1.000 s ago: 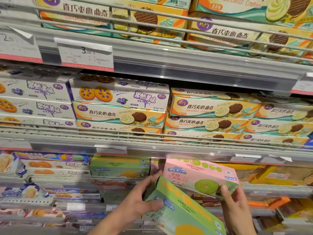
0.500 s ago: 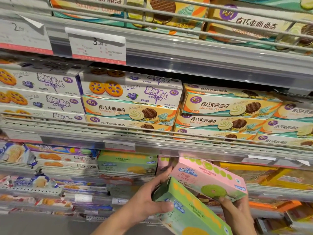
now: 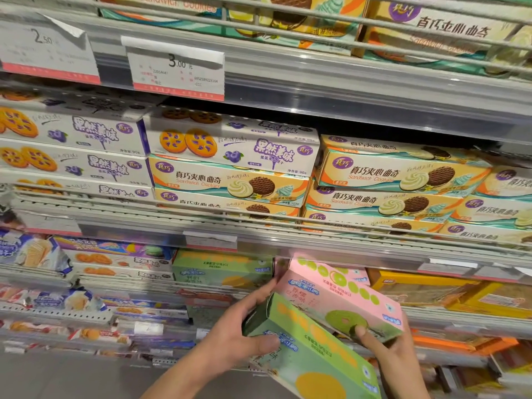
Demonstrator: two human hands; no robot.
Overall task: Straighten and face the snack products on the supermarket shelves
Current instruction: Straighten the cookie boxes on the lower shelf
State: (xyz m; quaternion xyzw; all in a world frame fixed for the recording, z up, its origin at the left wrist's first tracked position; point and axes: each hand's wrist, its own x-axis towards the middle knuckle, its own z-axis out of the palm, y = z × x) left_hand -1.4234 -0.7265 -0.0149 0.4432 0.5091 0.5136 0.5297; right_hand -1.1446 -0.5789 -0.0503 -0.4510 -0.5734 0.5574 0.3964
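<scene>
Your left hand [image 3: 230, 338] grips the end of the long green cardboard biscuit box [image 3: 311, 349], fingers wrapped round it and thumb across its face; your right hand [image 3: 391, 355] pinches the lower corner of the tilted pink cardboard biscuit box [image 3: 342, 300] — both held off the lower wire-fronted shelf [image 3: 201, 286]. You look mid-restock: next, level each box and slide it into its matching row — green beside the shelved green box [image 3: 221, 269].

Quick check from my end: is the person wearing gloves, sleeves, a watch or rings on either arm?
Neither. The left hand and right hand are bare, with no gloves, rings or watch visible. Both forearms are uncovered as far as the frame shows; no sleeve edge comes into view.
</scene>
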